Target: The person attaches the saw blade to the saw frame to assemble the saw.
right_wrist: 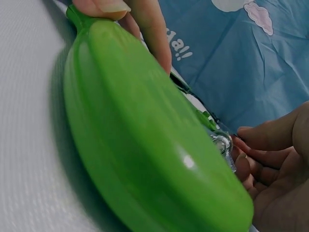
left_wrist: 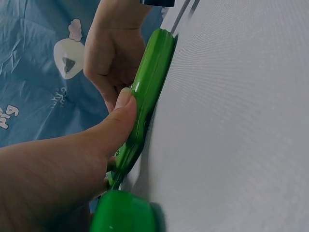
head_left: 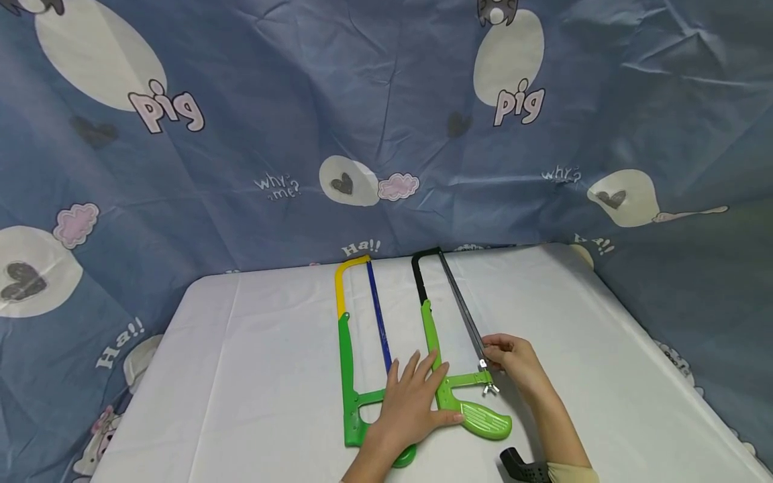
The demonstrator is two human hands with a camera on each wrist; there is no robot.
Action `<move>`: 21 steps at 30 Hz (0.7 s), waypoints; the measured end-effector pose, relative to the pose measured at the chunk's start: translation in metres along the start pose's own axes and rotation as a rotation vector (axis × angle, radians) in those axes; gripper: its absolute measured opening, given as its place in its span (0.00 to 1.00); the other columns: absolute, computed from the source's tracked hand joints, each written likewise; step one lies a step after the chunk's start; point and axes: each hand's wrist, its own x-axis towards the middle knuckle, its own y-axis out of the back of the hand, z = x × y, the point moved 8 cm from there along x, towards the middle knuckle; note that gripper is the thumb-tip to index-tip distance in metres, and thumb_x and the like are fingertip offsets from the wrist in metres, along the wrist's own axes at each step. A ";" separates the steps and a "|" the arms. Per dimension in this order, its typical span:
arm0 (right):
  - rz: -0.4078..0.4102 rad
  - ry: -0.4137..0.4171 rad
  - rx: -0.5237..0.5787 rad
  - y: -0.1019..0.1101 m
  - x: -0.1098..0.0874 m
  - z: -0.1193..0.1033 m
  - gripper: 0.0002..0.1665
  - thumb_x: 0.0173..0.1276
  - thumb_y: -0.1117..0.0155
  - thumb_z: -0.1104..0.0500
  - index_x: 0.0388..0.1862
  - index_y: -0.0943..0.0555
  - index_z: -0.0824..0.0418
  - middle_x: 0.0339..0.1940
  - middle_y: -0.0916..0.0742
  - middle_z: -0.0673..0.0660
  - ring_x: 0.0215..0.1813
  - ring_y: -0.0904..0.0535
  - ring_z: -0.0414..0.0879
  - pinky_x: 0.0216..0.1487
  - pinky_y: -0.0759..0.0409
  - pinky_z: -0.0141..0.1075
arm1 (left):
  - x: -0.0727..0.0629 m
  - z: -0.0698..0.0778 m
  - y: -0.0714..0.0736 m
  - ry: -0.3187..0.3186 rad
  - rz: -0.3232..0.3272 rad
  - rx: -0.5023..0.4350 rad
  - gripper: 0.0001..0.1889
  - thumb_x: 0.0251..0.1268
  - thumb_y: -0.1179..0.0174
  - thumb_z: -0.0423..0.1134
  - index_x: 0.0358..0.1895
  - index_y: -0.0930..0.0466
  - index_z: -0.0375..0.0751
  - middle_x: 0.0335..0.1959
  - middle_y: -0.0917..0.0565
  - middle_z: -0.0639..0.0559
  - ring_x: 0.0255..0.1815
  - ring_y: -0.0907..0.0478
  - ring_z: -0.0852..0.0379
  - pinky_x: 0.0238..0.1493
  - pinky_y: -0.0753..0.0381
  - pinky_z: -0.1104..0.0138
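Observation:
Two hacksaws lie side by side on the white-covered table. The left hacksaw has a green and yellow frame and a blue blade. Its neighbour, the light green hacksaw, has a black front bow, a grey blade and a wing nut by the handle. My left hand rests with spread fingers on the light green frame, its thumb against the handle; it partly covers the left hacksaw. With thumb and fingers, my right hand pinches the grey blade near its handle end. Close by, the wing nut's bolt shows.
The white table cover extends to both sides of the saws. A blue printed curtain hangs behind the table's back edge. At the right wrist sits a black device, near the front.

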 end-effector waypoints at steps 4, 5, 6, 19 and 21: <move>-0.009 -0.002 -0.008 -0.002 -0.001 0.001 0.19 0.68 0.38 0.64 0.55 0.19 0.72 0.40 0.13 0.61 0.36 0.21 0.42 0.36 0.21 0.32 | 0.001 0.000 -0.001 0.004 -0.009 0.004 0.46 0.56 0.41 0.73 0.75 0.35 0.53 0.80 0.42 0.51 0.81 0.47 0.40 0.74 0.51 0.34; -0.012 -0.002 -0.010 -0.002 -0.001 0.001 0.19 0.68 0.37 0.63 0.55 0.19 0.72 0.40 0.13 0.61 0.36 0.21 0.42 0.36 0.21 0.32 | 0.001 0.000 -0.001 0.005 -0.011 0.004 0.46 0.56 0.41 0.73 0.75 0.35 0.53 0.80 0.42 0.51 0.81 0.47 0.40 0.74 0.52 0.34; -0.015 -0.002 -0.011 -0.002 -0.001 0.001 0.19 0.68 0.37 0.63 0.55 0.19 0.72 0.40 0.13 0.61 0.35 0.21 0.43 0.35 0.21 0.33 | 0.001 0.000 -0.001 0.006 -0.012 0.003 0.46 0.56 0.41 0.73 0.75 0.35 0.53 0.80 0.42 0.50 0.81 0.48 0.40 0.74 0.52 0.34; -0.037 0.022 -0.100 -0.005 0.000 -0.001 0.17 0.67 0.40 0.66 0.54 0.19 0.71 0.35 0.13 0.60 0.36 0.20 0.44 0.36 0.21 0.33 | 0.002 0.001 0.000 -0.001 -0.004 0.011 0.45 0.57 0.41 0.72 0.75 0.36 0.54 0.81 0.42 0.51 0.81 0.48 0.40 0.75 0.52 0.34; -0.041 0.018 -0.104 -0.005 0.000 -0.001 0.17 0.68 0.40 0.66 0.54 0.19 0.71 0.33 0.14 0.60 0.34 0.21 0.44 0.34 0.22 0.33 | 0.001 0.001 0.001 -0.004 0.001 0.016 0.45 0.57 0.41 0.72 0.75 0.35 0.54 0.80 0.42 0.51 0.81 0.47 0.40 0.74 0.51 0.34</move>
